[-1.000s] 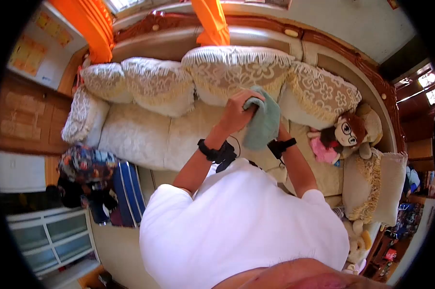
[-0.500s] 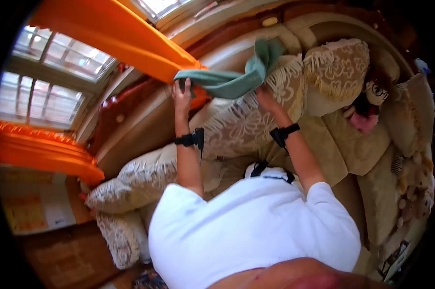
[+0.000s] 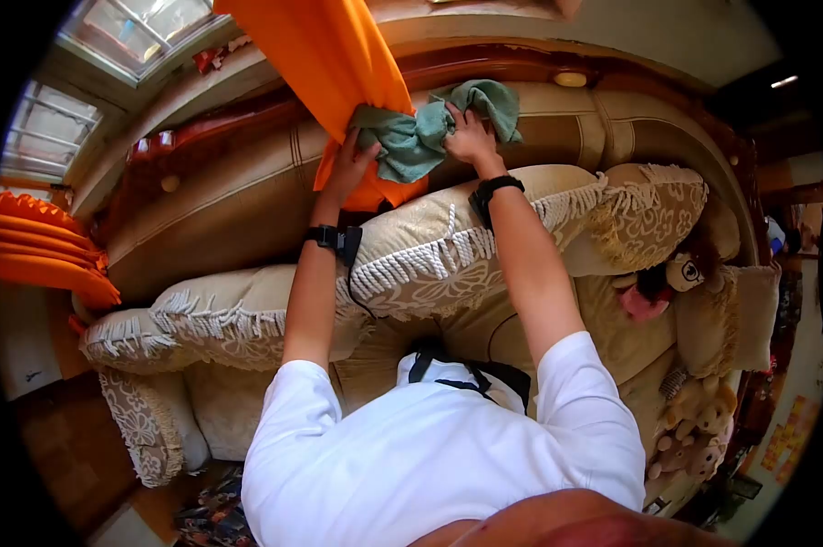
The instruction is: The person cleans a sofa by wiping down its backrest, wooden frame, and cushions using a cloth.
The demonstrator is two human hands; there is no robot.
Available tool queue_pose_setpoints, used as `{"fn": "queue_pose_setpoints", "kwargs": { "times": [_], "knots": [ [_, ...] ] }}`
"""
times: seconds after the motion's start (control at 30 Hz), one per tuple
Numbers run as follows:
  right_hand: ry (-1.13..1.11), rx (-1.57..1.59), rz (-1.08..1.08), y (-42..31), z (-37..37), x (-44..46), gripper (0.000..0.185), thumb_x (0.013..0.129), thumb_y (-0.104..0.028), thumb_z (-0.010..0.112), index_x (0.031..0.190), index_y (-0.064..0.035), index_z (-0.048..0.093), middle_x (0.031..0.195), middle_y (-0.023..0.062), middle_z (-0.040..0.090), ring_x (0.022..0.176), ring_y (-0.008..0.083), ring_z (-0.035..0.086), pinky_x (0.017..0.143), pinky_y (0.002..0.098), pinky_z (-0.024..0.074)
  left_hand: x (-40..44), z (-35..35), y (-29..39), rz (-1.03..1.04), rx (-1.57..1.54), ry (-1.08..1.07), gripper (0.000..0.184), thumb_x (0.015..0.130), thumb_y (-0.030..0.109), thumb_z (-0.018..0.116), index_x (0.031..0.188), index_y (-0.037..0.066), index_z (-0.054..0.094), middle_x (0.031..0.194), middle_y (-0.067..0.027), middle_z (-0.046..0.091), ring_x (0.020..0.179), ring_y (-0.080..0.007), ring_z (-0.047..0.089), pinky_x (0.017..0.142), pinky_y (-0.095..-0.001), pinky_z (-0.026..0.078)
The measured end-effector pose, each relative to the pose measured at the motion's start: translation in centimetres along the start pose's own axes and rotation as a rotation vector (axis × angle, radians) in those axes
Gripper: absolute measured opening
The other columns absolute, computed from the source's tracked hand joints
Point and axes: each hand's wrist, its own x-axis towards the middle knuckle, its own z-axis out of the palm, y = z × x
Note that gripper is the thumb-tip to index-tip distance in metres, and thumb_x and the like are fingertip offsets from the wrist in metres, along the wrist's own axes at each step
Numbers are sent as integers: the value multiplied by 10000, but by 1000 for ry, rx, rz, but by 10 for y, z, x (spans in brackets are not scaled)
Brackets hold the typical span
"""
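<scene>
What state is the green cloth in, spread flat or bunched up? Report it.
Bunched up. The green cloth shows crumpled, uneven folds from the left hand to beyond the right hand, with no flat expanse.

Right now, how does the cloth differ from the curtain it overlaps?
Colour: the cloth is grey-green, while the curtain is bright orange.
Size: the cloth shows as a short bundle; the curtain is longer and runs out of the top of the picture.
Pose: the cloth lies bunched and twisted across the sofa back, whereas the curtain hangs down in long folds.
Both are plain, soft fabric.
</scene>
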Motion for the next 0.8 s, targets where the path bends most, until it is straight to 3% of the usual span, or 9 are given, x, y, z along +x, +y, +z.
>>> {"fn": "queue_pose_setpoints", "kwargs": {
  "times": [0.13,0.23,0.4,0.47,0.53,0.6,0.67,0.7,0.8],
  "knots": [
    [-65,128,178,23,-24,26,723,859,-368,481,1522,-276,207,1534,180,261,1406,403,249,1106,629,183,5,-20,3,-259,-295,-214,544,914,256,629,1375,22,455,1310,-65,545,1160,-167,518,987,-298,388],
    [-15,159,303,78,-12,53,645,938,-465,453,1517,-274,241,1549,166,254,1403,406,252,1112,636,173,5,-32,-23,-133,-767,-127,489,914,229,606,1345,32,484,1243,-24,567,1109,-141,531,973,-273,383],
    [-104,45,425,146,-50,50,618,938,-365,431,1520,-288,237,1549,170,259,1394,423,268,1116,651,144,17,-20,-40,-147,-273,-171,334,909,234,629,1185,70,537,1097,-15,545,1085,-151,509,976,-286,388],
    [-127,16,444,141,-57,52,635,930,-335,429,1526,-289,216,1551,170,253,1388,418,285,1122,646,136,18,-7,-47,167,-42,-121,392,856,264,707,1157,100,517,1159,-37,506,1146,-161,469,980,-278,379],
    [-154,-8,462,130,-59,48,654,921,-305,427,1532,-290,195,1553,169,247,1381,413,301,1129,642,128,16,0,-50,157,7,-92,462,818,293,745,1172,115,509,1188,-46,493,1167,-176,452,1002,-297,360],
    [-153,-214,406,107,-58,47,642,898,-188,404,1522,-187,252,1488,209,353,1319,460,379,1071,674,219,15,1,-44,162,63,-61,532,779,321,784,1187,130,501,1218,-56,481,1189,-191,434,1024,-315,340],
    [-230,-288,313,79,-50,47,484,885,-202,440,1353,-107,520,1369,217,503,1197,442,526,989,608,387,7,2,-25,128,320,-16,576,744,367,802,1181,134,506,1211,-61,491,1193,-231,427,1054,-366,298],
    [-110,-294,245,66,-26,49,340,880,-194,465,1108,-44,667,1221,202,617,1067,393,627,866,522,500,6,2,-17,130,321,-19,576,744,367,802,1181,134,506,1211,-61,491,1193,-231,427,1054,-366,298],
    [91,-570,-46,-23,2,22,261,874,-193,519,1053,-79,670,996,124,657,867,314,659,715,476,502,5,7,-11,124,405,-28,586,727,348,795,1192,140,506,1227,-78,496,1211,-267,408,1067,-419,266]
  ]
}}
